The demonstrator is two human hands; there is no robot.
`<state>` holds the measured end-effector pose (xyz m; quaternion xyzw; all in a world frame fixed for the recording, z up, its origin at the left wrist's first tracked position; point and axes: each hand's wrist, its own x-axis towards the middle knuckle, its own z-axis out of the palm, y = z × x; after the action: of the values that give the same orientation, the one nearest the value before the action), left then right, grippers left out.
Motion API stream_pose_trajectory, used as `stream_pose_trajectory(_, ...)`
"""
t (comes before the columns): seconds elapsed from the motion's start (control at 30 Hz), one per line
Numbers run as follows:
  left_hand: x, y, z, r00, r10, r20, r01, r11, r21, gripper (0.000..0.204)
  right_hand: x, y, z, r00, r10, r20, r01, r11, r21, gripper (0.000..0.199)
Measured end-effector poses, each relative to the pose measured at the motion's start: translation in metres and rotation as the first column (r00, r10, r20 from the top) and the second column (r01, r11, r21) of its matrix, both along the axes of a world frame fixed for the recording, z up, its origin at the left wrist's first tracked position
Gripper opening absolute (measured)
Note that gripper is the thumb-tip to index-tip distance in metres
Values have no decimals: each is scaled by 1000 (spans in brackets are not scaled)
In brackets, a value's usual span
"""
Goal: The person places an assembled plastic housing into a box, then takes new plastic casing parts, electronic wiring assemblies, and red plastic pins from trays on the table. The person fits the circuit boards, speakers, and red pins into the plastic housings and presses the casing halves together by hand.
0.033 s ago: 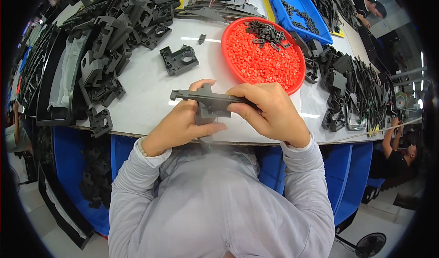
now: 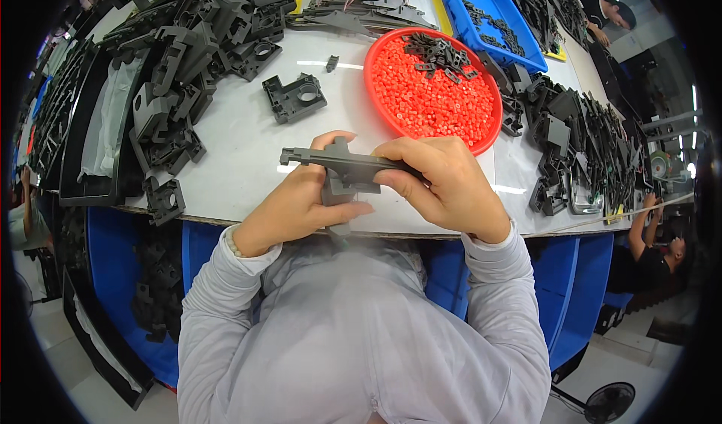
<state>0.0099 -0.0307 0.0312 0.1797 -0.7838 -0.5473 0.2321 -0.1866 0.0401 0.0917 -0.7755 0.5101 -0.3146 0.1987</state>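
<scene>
Nothing has moved: both hands, left (image 2: 301, 206) and right (image 2: 444, 187), still grip the grey bracket (image 2: 342, 170) over the bench (image 2: 241, 161); red bowl (image 2: 376, 97) holds pellets (image 2: 432, 104).

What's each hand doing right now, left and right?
Left hand: closed on the dark grey plastic part, gripping its lower stem.
Right hand: closed on the same part, pinching its long bar's right end.

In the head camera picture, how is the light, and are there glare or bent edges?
Head view: even bright overhead light; white glare streaks on the table near the red tray. Fisheye bends the table's front edge and darkens the corners. Both hands, left and right, and the grey part they hold look sharp.
</scene>
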Motion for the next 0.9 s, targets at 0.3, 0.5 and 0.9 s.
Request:
stream_pose_trajectory(0.3,-4,9,4,989,-116,94,103,986,135,42,5,7,-14,995,15,98,-3,993,-119,16)
stream_pose_trajectory(0.5,-8,15,4,988,-8,-154,51,959,279,53,2,0,17,994,20,109,-34,991,126,24)
stream_pose_trajectory(0.9,-3,8,15,907,191,-376,62,821,568,89,29,13,-82,757,-59,651,-170,944,283,49)
